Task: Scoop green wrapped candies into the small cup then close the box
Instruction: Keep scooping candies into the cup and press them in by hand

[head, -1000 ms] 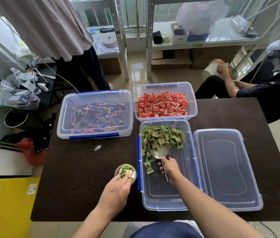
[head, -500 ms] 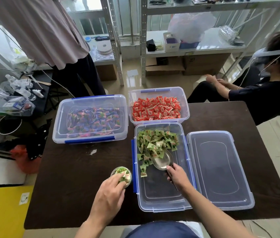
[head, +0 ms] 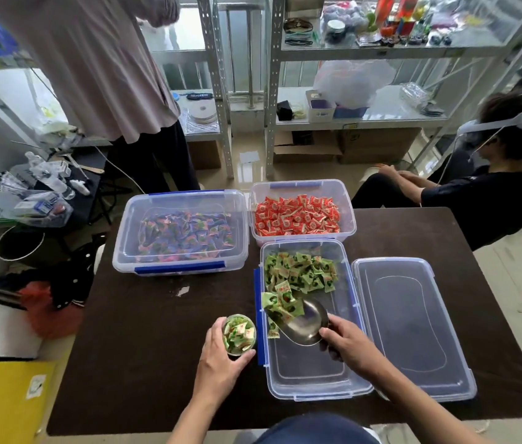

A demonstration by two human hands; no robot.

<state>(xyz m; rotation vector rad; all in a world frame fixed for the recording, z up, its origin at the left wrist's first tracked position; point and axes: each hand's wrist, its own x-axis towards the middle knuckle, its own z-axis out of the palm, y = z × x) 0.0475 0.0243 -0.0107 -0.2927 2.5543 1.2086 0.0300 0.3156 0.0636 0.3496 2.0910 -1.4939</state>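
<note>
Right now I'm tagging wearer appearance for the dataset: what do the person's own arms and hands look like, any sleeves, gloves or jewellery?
Both forearms are bare with no sleeve in view. The left hand and right hand wear no gloves, and no rings, watch or bracelet show. Dark blue clothing shows at the bottom edge.

red candy box (head: 301, 213), lidded multicolour box (head: 181, 232)

A dark table (head: 144, 363) carries three candy boxes beyond the hands, a lid (head: 413, 328) right of them, and a small cup (head: 239, 334).
</note>
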